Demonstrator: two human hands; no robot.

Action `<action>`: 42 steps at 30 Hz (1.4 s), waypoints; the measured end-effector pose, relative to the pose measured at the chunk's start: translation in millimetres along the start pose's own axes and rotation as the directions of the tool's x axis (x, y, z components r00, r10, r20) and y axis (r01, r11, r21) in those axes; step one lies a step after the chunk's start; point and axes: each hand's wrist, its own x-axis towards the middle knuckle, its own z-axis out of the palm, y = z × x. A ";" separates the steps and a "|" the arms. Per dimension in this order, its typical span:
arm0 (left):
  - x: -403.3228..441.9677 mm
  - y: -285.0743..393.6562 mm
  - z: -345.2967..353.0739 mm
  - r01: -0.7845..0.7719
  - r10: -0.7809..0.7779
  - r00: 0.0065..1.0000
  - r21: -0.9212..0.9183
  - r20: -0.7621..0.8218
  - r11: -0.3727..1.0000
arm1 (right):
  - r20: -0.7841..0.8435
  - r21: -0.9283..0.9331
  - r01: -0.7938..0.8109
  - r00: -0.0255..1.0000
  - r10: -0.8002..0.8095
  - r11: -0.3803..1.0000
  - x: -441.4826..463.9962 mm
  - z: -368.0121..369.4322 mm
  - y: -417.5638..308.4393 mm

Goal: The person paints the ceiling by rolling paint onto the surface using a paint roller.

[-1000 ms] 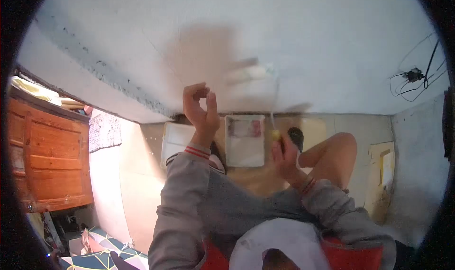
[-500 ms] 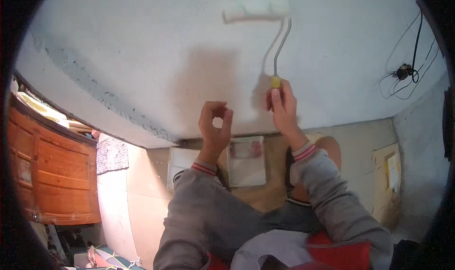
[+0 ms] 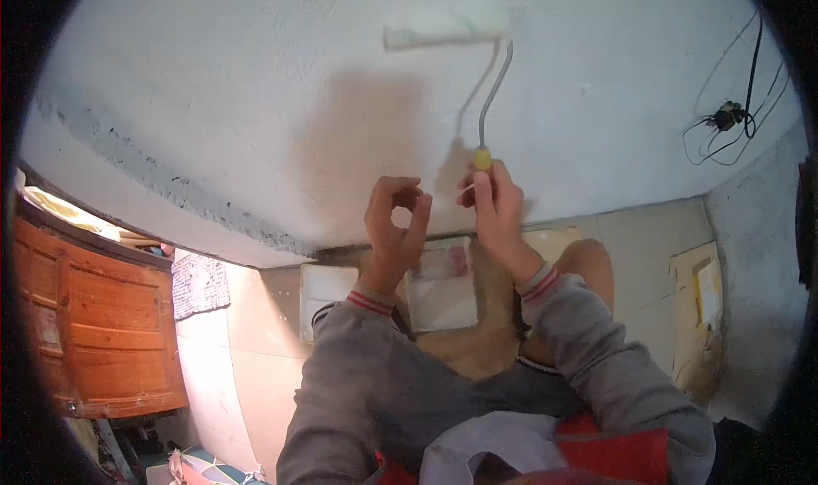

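My right hand (image 3: 498, 206) grips the yellow handle of a paint roller (image 3: 482, 158), its thumb lying along the grip. From there the bent metal rod runs up to the pale roller sleeve (image 3: 443, 32), which is against or very near the white wall (image 3: 588, 85); the sleeve is slightly blurred. To its left, my left hand (image 3: 395, 229) hangs in front of the wall with curled fingers, a gap between thumb and fingertips, and nothing in it. Below the hands a paint tray (image 3: 443, 302) lies on the floor between my legs.
A second white tray (image 3: 326, 285) sits left of the first, partly behind my sleeve. Black wires hang from a socket (image 3: 728, 116) on the right of the wall. An orange wooden cabinet (image 3: 119, 315) stands at left, a woven mat (image 3: 200, 282) near it. Stained cardboard (image 3: 697, 315) lies right.
My right hand and the roller have shifted a little left and down on the wall. The left hand has moved slightly right, nearer the right hand.
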 end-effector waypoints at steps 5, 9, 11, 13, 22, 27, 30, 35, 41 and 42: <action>-3.3 -5.1 3.9 -0.002 0.002 0.999 -0.003 0.048 1.000 | -0.008 0.171 -0.013 1.000 0.015 0.985 25.6 9.7 -48.8; -7.5 -4.9 -1.1 0.020 -0.023 0.998 0.055 0.061 0.998 | -0.002 0.139 0.009 1.000 -0.008 0.990 28.9 3.2 -41.9; -8.6 -5.3 -2.1 0.039 -0.040 0.997 0.027 0.062 0.999 | 0.002 0.087 0.000 1.000 0.000 0.996 24.8 -2.8 -28.0; -8.4 -4.8 -3.7 0.030 -0.032 0.997 0.037 0.064 0.999 | 0.039 -0.036 -0.059 0.997 0.061 0.998 13.6 -9.4 -10.0; -8.3 -4.9 -5.9 0.039 -0.041 0.996 0.026 0.085 0.999 | 0.233 -0.347 -0.266 0.904 0.357 0.899 -20.3 -18.3 55.5; -5.3 -5.7 -2.1 0.032 -0.033 0.999 0.026 0.036 0.999 | 0.187 -0.237 -0.230 0.943 0.277 0.944 -26.6 -14.2 92.4; -4.5 -8.4 -0.8 0.004 -0.005 1.000 0.036 0.024 0.999 | 0.143 -0.236 -0.163 0.969 0.200 0.958 -11.6 -9.9 42.9; -4.3 -5.1 0.0 -0.003 0.002 1.000 0.025 0.024 1.000 | 0.175 -0.073 -0.003 0.985 0.016 0.997 6.3 4.9 -8.1; -7.4 -5.3 0.4 0.041 -0.041 0.999 -0.006 -0.020 0.999 | 0.068 0.272 0.046 0.995 -0.067 0.961 32.7 20.0 -51.9; -7.4 -5.1 -1.8 0.039 -0.039 0.999 -0.003 -0.021 0.999 | 0.057 0.238 0.076 0.994 -0.092 0.968 35.7 16.4 -51.6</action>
